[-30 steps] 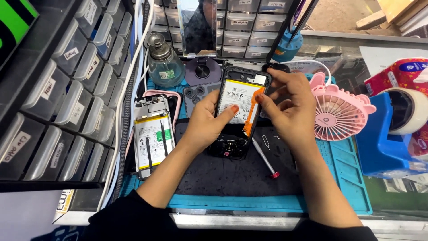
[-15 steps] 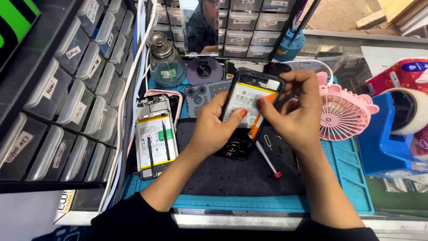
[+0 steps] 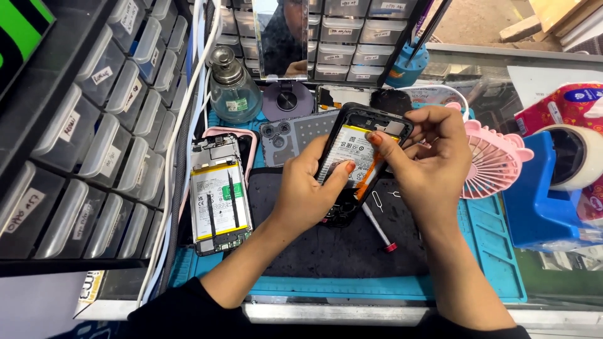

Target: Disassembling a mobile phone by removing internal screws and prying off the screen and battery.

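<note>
The opened phone (image 3: 358, 164) was held tilted above the dark mat (image 3: 326, 251), near the middle of the tabletop, and the step in hand seemed to be work on its battery (image 3: 352, 150). The left hand (image 3: 308, 198) was closed around the lower left side of the phone, thumb on the battery. The right hand (image 3: 427, 157) gripped the right edge, one fingertip pressing near the top of the battery beside an orange strip (image 3: 370, 174). The next move probably called for a steady hold and a careful pull or press, without bending the battery. The lower part of the phone was hidden behind the left hand, and what the fingertip touched was hard to make out. A second opened phone (image 3: 218, 194) lay to the left, a screwdriver (image 3: 379, 227) on the mat.
</note>
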